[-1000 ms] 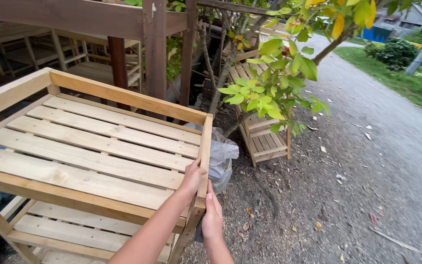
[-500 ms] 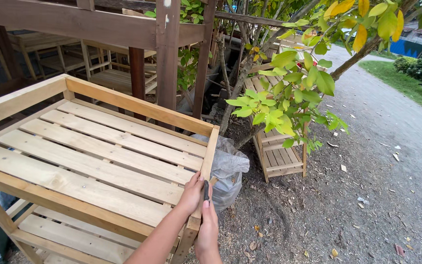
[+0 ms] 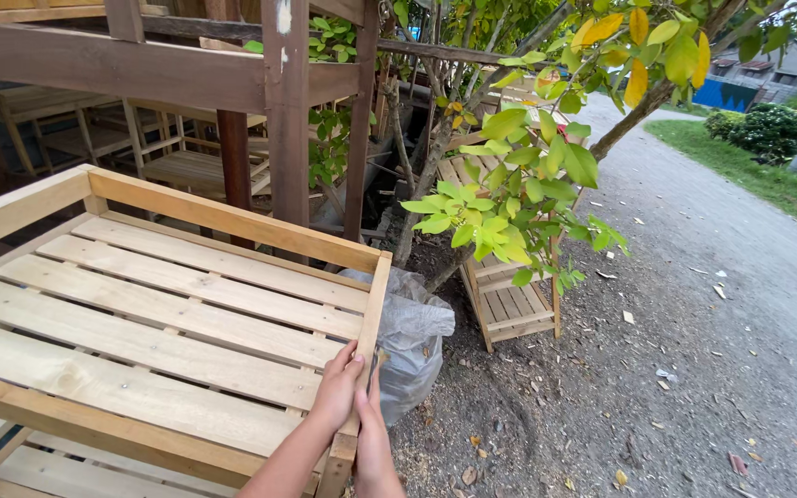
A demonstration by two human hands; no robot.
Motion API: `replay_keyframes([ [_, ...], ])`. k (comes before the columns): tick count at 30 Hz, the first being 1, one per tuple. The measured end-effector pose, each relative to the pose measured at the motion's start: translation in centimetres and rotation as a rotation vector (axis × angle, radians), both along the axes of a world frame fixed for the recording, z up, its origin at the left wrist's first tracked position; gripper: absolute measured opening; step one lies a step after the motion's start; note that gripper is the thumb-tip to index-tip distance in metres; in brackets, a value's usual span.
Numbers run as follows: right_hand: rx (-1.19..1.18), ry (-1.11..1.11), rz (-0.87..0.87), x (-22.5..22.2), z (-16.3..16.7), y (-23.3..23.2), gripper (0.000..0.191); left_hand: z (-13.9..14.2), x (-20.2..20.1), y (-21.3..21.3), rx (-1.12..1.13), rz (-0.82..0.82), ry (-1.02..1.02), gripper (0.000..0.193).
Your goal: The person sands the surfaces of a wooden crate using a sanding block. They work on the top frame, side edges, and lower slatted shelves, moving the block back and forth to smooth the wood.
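Observation:
A pale slatted wooden rack [image 3: 232, 219] with a raised rim fills the left of the head view. My left hand [image 3: 338, 387] wraps over its right side rail [image 3: 373, 304] near the front corner, fingers on the inner face. My right hand [image 3: 373, 433] presses the outer face of the same rail just below, palm against the wood. A lower slatted shelf [image 3: 39, 470] shows beneath the top.
A grey plastic sack [image 3: 414, 337] stands right beside the rail. Behind it a small tree [image 3: 518, 194] leans over another wooden rack [image 3: 505, 300]. Dark timber posts [image 3: 286, 111] and more wooden furniture stand at the back. A gravel path [image 3: 721, 304] runs to the right.
The view has swung left and slightly up, so the tree and path sit further right. Both hands have stayed on the rack's right rail.

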State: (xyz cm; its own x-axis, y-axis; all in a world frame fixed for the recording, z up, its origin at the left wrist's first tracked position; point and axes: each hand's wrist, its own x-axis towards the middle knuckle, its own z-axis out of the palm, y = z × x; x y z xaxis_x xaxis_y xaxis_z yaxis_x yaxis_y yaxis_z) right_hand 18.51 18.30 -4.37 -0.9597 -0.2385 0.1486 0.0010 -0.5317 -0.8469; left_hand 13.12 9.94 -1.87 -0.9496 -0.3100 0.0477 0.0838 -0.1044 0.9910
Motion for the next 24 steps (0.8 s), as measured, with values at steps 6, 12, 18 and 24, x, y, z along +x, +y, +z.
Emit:
replay_keyframes([
  [6, 0.076, -0.216, -0.160, -2.5, 3.1, -0.1, 0.062, -0.1, 0.2, -0.3, -0.222, 0.026, 0.017, 0.050],
  [12, 0.066, -0.180, -0.192, -3.1, 3.3, 0.3, 0.048, 0.4, 0.5, -0.3, -0.260, 0.040, -0.009, 0.050],
  [18, 0.191, 0.167, -0.301, 0.0, 1.7, 0.0, 0.050, 0.3, 0.4, -0.3, -0.214, 0.032, 0.053, 0.048],
  [24, -0.029, -0.125, -0.178, 1.2, 1.0, 0.3, 0.048, 0.6, 0.0, -0.2, -0.232, 0.057, 0.043, 0.050],
])
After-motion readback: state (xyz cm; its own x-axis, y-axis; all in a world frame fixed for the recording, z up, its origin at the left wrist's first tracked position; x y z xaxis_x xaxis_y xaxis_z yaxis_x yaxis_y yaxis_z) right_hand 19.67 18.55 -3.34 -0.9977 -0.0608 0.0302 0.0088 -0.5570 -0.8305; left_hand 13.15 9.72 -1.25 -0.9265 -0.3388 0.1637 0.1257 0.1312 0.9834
